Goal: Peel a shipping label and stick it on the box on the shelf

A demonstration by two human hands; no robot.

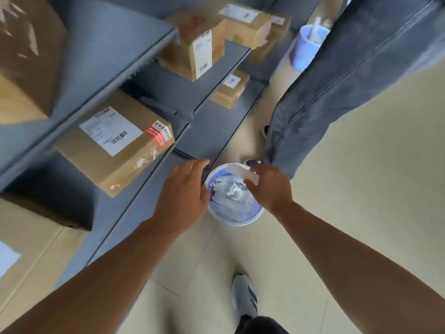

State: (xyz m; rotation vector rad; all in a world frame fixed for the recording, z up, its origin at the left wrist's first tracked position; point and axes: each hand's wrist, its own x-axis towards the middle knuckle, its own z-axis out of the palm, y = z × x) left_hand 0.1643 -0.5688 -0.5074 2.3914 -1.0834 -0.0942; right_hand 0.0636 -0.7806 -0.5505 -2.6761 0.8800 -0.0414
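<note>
My right hand (269, 186) pinches a white strip of paper (243, 173) over a small white and purple waste basket (234, 220) on the floor. Crumpled paper lies inside the basket. My left hand (185, 191) hovers at the basket's left rim with fingers apart and nothing in it. To the left, a brown cardboard box (115, 145) sits on the grey shelf (207, 131); a white shipping label (110, 130) and a red sticker are stuck on its top.
More labelled cardboard boxes (192, 51) stand on the shelf levels further back. Another person's leg in grey trousers (337, 80) stands to the right of the shelf. A second pale basket (308, 47) is behind it. My shoe (244, 297) is on the tiled floor.
</note>
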